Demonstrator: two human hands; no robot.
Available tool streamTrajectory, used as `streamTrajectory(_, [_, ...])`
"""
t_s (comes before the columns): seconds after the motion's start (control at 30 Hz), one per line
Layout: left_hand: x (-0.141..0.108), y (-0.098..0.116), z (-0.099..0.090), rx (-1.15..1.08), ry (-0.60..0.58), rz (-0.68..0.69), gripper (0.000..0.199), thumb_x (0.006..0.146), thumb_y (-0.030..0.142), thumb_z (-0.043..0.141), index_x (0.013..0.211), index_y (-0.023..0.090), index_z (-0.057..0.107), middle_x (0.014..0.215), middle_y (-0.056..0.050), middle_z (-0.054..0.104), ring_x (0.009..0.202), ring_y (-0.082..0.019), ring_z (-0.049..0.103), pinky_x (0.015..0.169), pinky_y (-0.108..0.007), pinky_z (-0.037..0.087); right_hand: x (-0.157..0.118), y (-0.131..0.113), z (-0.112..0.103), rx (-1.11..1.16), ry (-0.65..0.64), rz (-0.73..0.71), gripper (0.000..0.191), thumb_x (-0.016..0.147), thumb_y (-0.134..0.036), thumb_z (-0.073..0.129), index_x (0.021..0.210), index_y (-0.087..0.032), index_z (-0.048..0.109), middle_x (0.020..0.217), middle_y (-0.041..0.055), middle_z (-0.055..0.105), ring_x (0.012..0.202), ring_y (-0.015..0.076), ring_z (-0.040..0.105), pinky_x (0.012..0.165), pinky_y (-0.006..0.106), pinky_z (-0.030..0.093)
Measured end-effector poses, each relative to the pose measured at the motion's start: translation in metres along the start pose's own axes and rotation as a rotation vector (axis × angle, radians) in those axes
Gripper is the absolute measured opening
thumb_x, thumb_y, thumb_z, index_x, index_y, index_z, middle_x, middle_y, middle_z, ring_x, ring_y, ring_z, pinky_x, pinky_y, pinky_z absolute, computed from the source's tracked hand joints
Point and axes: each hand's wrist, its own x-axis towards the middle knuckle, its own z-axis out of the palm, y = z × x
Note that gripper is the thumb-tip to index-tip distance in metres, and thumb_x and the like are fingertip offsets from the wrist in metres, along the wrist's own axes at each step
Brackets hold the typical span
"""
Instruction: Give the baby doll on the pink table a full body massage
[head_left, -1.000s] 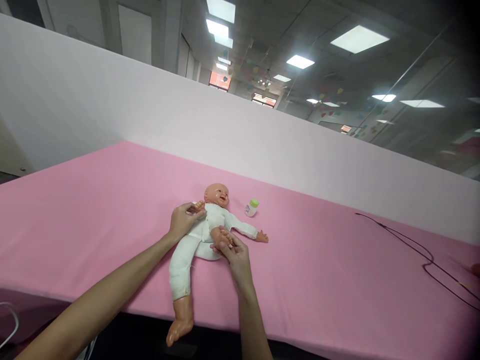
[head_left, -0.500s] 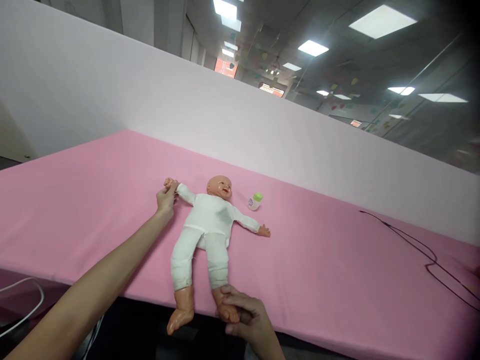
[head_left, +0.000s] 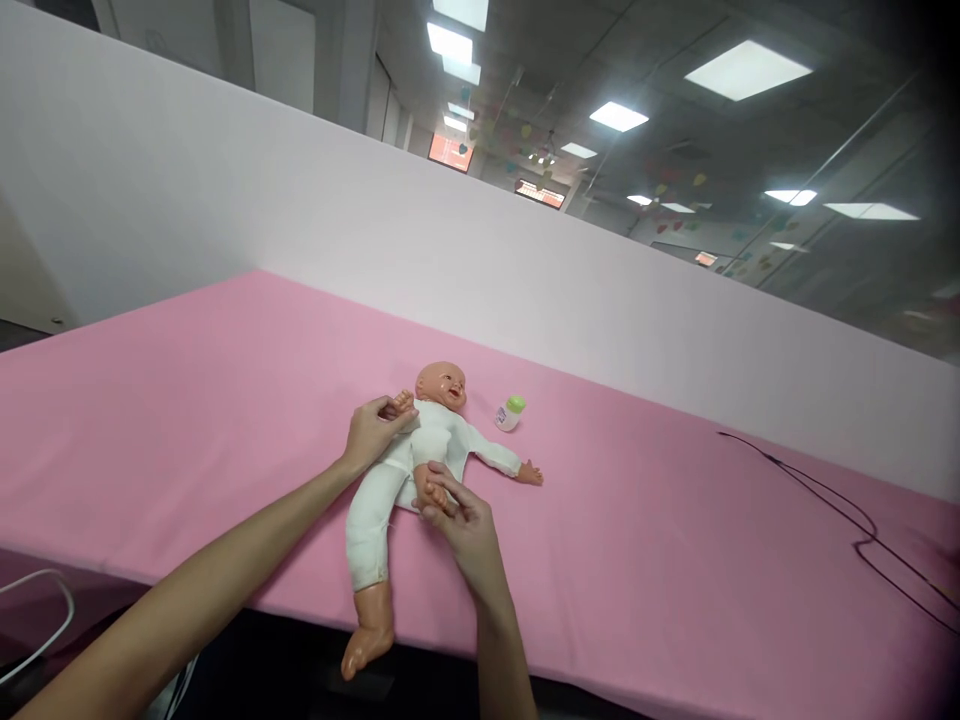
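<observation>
A baby doll point(head_left: 433, 420) in a white cloth suit lies on its back on the pink-covered table point(head_left: 637, 560). My left hand point(head_left: 371, 432) is closed round the doll's arm at the image left, near its hand, which is bent in by the chest. With my right hand point(head_left: 466, 520) I grip one foot of the doll point(head_left: 433, 490), and that leg is folded up over the belly. The other leg point(head_left: 369, 540) lies straight, its foot past the table's front edge. On the right, the doll's other arm point(head_left: 495, 458) is stretched out.
A small bottle with a green cap point(head_left: 510, 413) stands right of the doll's head. A black cable point(head_left: 814, 480) runs along the table's right side. A white partition point(head_left: 525, 290) rises behind the table. A white cable point(head_left: 64, 600) hangs at lower left.
My left hand has brought the doll's arm inward to its chest. My right hand has lifted the doll's foot from the table edge up to the belly, folding the leg.
</observation>
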Motion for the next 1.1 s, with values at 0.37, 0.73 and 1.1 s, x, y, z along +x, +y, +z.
streamTrajectory(0.37, [0.045,-0.016,-0.039,-0.437,0.438,-0.438,0.033,0.070,0.045,0.083,0.072,0.019,0.064,0.072,-0.001,0.063,0.063,-0.014,0.055,0.058,-0.027,0.042,-0.108,0.043,-0.068,0.073,-0.245,0.166,0.046,0.055,-0.042,0.100,0.098,-0.034,0.085,0.118,0.0080,0.075,0.099,0.0280,0.074,0.079,0.039,0.062])
streamTrajectory(0.73, [-0.001,0.002,0.001,0.044,0.065,0.094,0.030,0.077,0.047,0.078,0.071,0.021,0.066,0.071,-0.001,0.066,0.069,-0.018,0.057,0.067,-0.029,0.043,-0.007,-0.003,-0.022,-0.020,0.145,-0.007,0.052,0.079,-0.053,0.085,0.120,-0.023,0.079,0.142,0.0151,0.065,0.091,0.0279,0.075,0.070,0.036,0.063])
streamTrajectory(1.1, [0.026,-0.014,-0.013,-0.279,0.324,-0.146,0.034,0.075,0.050,0.078,0.072,0.019,0.063,0.069,0.001,0.061,0.064,-0.014,0.054,0.060,-0.027,0.042,-0.063,0.031,-0.063,-0.059,-0.045,0.019,0.048,0.063,-0.053,0.094,0.102,-0.027,0.084,0.133,0.0155,0.071,0.123,0.0391,0.066,0.090,0.044,0.061])
